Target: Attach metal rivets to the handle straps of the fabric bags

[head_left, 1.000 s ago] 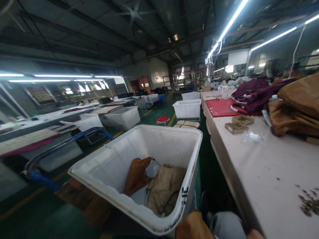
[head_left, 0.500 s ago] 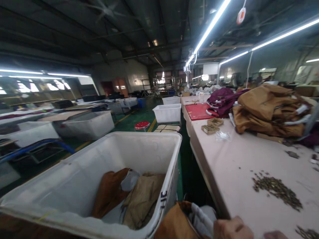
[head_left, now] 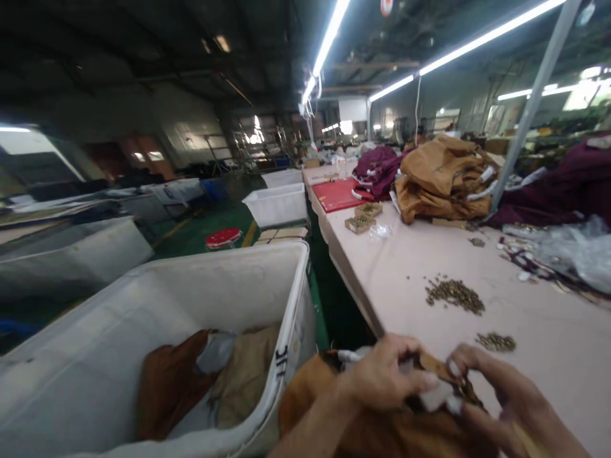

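Note:
Both hands are at the near edge of the pink-topped table. My left hand [head_left: 386, 375] is closed on the edge of a brown cloth item [head_left: 305, 394], its thumb pointing right. My right hand [head_left: 506, 394] pinches the same edge from the other side, with white coverings on its fingertips. Between the hands a pale flap [head_left: 435, 395] and a folded brown edge show; small details there are blurred. The rest of the cloth hangs below, beside the bin. A small pile of brass-coloured metal pieces [head_left: 496, 342] lies just beyond my right hand.
To the left stands a large white bin [head_left: 296, 312] with brown and tan cloth inside. On the pink table [head_left: 396, 273] are a larger pile of metal pieces [head_left: 456, 296], small boxes [head_left: 360, 222], brown cloth [head_left: 442, 175] and purple cloth [head_left: 379, 166]. A metal post [head_left: 532, 108] rises at right.
The view has swung right and down. My hands, barely in view at the bottom before, have come up with the brown cloth and now both hold its edge.

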Tool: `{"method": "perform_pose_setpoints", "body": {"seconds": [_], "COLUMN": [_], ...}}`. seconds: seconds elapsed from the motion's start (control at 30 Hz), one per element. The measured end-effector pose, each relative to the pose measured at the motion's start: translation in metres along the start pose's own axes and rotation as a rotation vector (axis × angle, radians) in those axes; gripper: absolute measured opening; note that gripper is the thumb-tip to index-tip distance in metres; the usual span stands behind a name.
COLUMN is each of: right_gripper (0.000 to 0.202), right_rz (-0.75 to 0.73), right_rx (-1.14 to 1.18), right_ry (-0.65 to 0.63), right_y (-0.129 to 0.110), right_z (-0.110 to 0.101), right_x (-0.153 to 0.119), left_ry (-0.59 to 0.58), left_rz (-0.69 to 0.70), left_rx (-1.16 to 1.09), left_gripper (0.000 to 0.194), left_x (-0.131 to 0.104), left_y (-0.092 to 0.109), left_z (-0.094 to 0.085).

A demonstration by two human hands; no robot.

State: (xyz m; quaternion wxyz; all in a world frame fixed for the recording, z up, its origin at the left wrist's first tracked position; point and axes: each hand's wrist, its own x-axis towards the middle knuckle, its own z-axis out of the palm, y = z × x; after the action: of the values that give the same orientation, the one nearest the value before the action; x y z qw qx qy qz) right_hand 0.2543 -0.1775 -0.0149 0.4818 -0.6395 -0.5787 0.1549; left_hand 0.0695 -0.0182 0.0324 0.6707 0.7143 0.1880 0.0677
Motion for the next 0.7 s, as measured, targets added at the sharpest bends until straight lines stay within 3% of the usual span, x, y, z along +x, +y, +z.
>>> {"method": "perform_pose_setpoints", "body": {"seconds": [0.13, 0.3, 0.4, 0.47, 0.53, 0.6, 0.7], "right_gripper": [0.019, 0.032, 0.037, 0.033, 0.029, 0.028, 0.024], "right_rz": [-0.023, -0.007, 0.070, 0.185, 0.309, 0.399, 0.432], "right_rx": [0.102, 0.168, 0.147, -0.015, -0.249, -0.411, -0.475], "right_ry": [-0.120, -0.231, -0.075, 0.126, 0.195, 0.113, -0.058], "right_y": [0.001, 0.021, 0.051, 0.078, 0.102, 0.120, 0.133], "right_z": [-0.012, -0.034, -0.065, -0.087, -0.101, -0.104, -0.092], "right_x": [0.002, 0.012, 0.017, 0.018, 0.017, 0.013, 0.008], "left_ry": [-0.163, -0.079, 0.017, 0.063, 0.095, 0.135, 0.191], "left_rz": [-0.048, -0.132, -0.122, -0.110, -0.115, -0.128, -0.129], "left_rx": [-0.317, -0.451, -0.437, -0.418, -0.415, -0.432, -0.445], "left_gripper": [0.052, 0.034, 0.029, 0.028, 0.029, 0.030, 0.029], "left_x": [0.022, 0.030, 0.028, 0.029, 0.030, 0.033, 0.037], "left_y": [-0.005, -0.016, -0.016, -0.016, -0.017, -0.019, -0.023], "left_z": [-0.003, 0.002, 0.003, 0.003, 0.006, 0.011, 0.021]}}
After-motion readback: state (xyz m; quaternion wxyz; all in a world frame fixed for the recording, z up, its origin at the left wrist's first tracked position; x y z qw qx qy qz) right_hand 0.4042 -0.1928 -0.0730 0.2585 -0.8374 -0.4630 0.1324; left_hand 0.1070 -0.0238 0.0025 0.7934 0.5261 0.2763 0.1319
